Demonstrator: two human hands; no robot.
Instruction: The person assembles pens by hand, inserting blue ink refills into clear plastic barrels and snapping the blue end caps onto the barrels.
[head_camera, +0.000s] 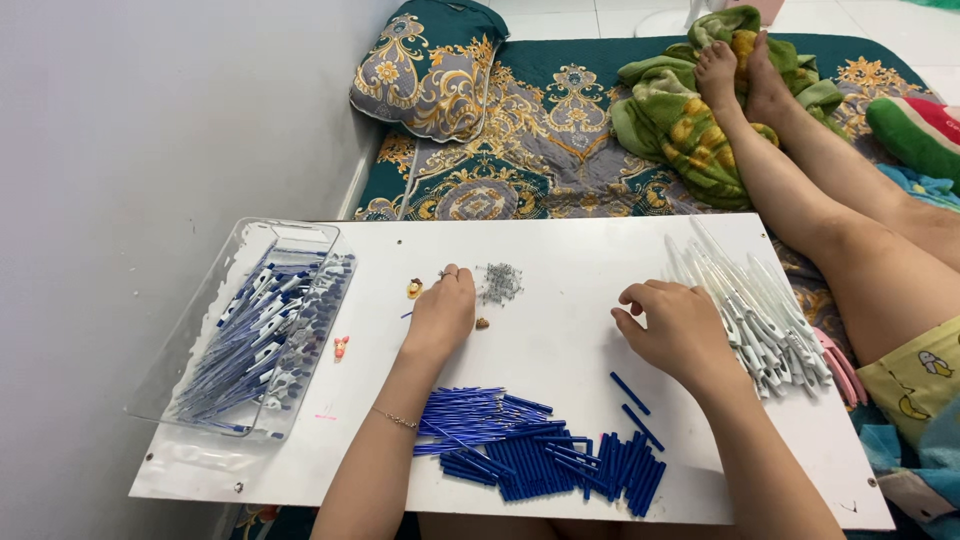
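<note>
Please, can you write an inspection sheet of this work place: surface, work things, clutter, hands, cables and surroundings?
Surface: white board lying over the person's lap.
Job's things: blue pen refills heaped at the near edge; pile of small springs; clear pen barrels at right; clear tray with assembled pens at left.
Clutter: small stickers near the tray.
Hands: left hand reaches to the springs; right hand lies beside the barrels, fingers curled.
Cables: nothing seen.
Surroundings: white wall at left; patterned mat, pillow, green blanket, another person's legs.
</note>
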